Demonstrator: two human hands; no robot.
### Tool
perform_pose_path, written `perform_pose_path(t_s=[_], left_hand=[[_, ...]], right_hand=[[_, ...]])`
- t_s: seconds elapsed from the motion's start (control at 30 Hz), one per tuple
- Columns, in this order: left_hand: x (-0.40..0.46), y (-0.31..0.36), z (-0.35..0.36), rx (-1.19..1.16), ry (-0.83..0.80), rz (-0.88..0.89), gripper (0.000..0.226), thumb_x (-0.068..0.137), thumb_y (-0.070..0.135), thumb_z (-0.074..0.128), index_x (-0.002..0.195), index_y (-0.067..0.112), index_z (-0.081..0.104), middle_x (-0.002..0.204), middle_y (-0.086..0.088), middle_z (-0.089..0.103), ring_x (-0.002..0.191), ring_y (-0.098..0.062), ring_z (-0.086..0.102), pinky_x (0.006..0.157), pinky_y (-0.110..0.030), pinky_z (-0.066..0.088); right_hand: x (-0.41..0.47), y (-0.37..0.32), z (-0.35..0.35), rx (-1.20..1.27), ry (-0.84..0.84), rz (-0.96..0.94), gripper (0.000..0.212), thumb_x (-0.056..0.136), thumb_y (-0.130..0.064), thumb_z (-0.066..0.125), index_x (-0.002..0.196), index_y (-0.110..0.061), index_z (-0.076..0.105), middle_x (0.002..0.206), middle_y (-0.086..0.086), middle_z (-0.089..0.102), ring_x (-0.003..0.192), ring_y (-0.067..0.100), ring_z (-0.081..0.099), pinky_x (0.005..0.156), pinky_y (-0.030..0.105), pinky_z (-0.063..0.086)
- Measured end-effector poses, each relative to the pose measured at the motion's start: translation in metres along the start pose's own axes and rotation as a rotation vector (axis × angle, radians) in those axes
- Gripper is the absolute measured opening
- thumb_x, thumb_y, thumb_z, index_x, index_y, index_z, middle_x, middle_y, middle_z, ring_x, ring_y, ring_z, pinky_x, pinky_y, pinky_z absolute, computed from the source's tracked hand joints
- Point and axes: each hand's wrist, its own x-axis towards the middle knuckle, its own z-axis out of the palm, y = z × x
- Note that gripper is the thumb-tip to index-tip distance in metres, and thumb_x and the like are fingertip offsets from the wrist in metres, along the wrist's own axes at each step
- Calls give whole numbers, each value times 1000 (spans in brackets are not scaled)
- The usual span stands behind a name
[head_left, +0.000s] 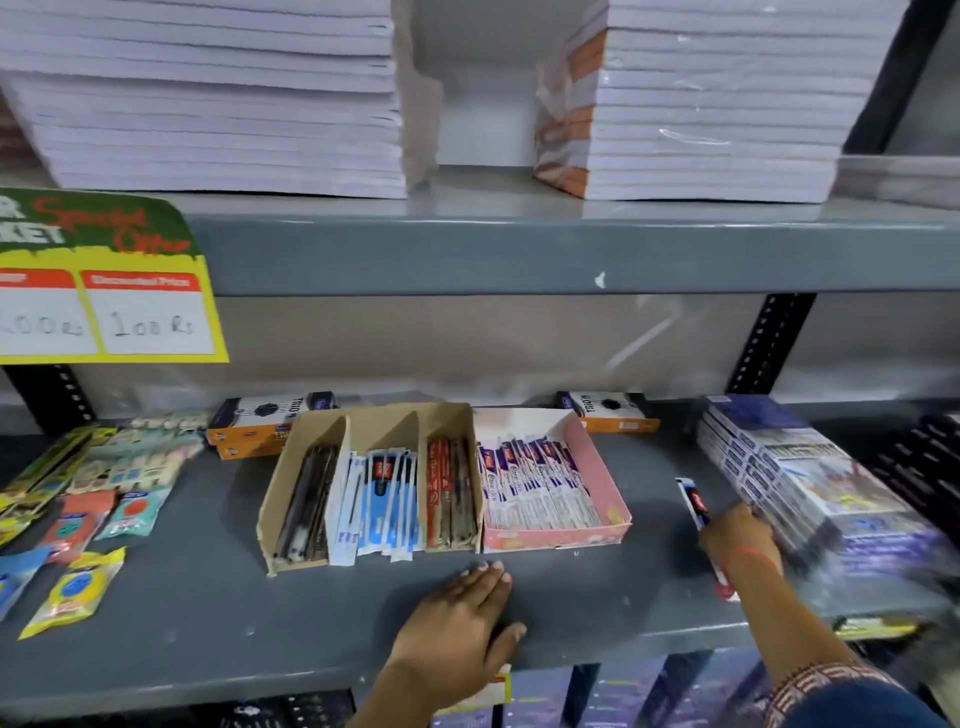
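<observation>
Two hands work here: we rest our left hand (457, 610) flat on the grey metal shelf (182, 597), fingers straight and together, while our nearer right hand (737, 535) touches the stack of blue-purple wrapped packs (810, 467) to its right, fingers' curl untellable; the brown three-slot cardboard tray (274, 501) holds pen packets (387, 499).

A stationery shop; grey metal shelves (519, 254), stacked notebooks (218, 98), boxed pens (379, 493), a special-offer price tag (104, 280)
</observation>
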Motion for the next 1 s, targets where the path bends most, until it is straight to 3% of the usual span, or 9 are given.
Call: perform_pose_path(t_s=[0.1, 0.2, 0.33, 0.43, 0.5, 0.6, 0.83, 0.93, 1.0], left_hand=[[-2, -3, 4, 60, 118, -8, 59, 93, 55, 26, 138, 18, 40, 147, 6, 29, 134, -7, 28, 107, -18, 14], [-2, 6, -8, 23, -76, -79, 58, 87, 60, 24, 106, 29, 69, 114, 15, 66, 104, 0, 60, 87, -15, 44], [-4, 5, -5, 49, -56, -48, 52, 81, 61, 37, 105, 29, 70, 110, 14, 68, 102, -1, 61, 84, -17, 46], [-2, 3, -8, 48, -15, -66, 62, 86, 60, 21, 127, 25, 53, 137, 6, 46, 125, -4, 40, 104, -26, 30], [-1, 2, -4, 87, 30, -27, 70, 86, 62, 15, 139, 21, 34, 145, 6, 20, 134, -8, 18, 110, -31, 9], [-4, 4, -6, 22, 22, -34, 51, 79, 60, 43, 109, 27, 68, 118, 11, 63, 108, -2, 58, 89, -17, 44], [-2, 8, -4, 135, 79, 19, 47, 61, 63, 68, 93, 29, 74, 100, 16, 71, 89, 2, 65, 75, -13, 49], [-5, 11, -9, 70, 43, -47, 50, 76, 59, 56, 107, 24, 69, 114, 10, 67, 103, -3, 61, 84, -18, 48], [-7, 7, -4, -2, 14, -93, 58, 90, 54, 36, 134, 17, 46, 142, 3, 40, 128, -11, 40, 105, -28, 31]], right_hand=[[16, -2, -2, 72, -112, 16, 36, 83, -2, 57, 117, 10, 55, 120, 28, 61, 113, 39, 60, 94, 42, 48], [26, -1, -1, 173, -208, 49, 10, 78, 1, 63, 85, 1, 56, 90, 23, 56, 86, 35, 60, 77, 45, 51], [14, -6, -5, 505, -297, 37, 30, 75, 2, 71, 58, -5, 48, 60, 12, 50, 52, 21, 45, 57, 28, 44], [-11, -27, -13, 849, -358, -62, 29, 78, 9, 66, 60, -8, 50, 28, -5, 46, 30, 8, 40, 29, 9, 32], [-32, -45, -21, 942, -394, -173, 25, 78, 5, 66, 63, -10, 53, 34, -5, 52, 33, 6, 41, 33, 13, 32], [-62, -65, -30, 1064, -487, -322, 23, 78, 4, 67, 64, -11, 57, 54, -1, 64, 48, 10, 50, 48, 20, 36], [-89, -81, -32, 1196, -632, -497, 23, 79, 11, 63, 65, -8, 60, 47, -5, 69, 38, -2, 58, 35, 7, 39], [-96, -86, -32, 1177, -668, -522, 23, 78, 9, 65, 64, -9, 59, 49, -5, 69, 40, 1, 58, 35, 8, 38], [-101, -93, -30, 1100, -676, -533, 24, 77, 5, 67, 63, -13, 59, 49, -7, 68, 41, 0, 54, 35, 10, 35]])
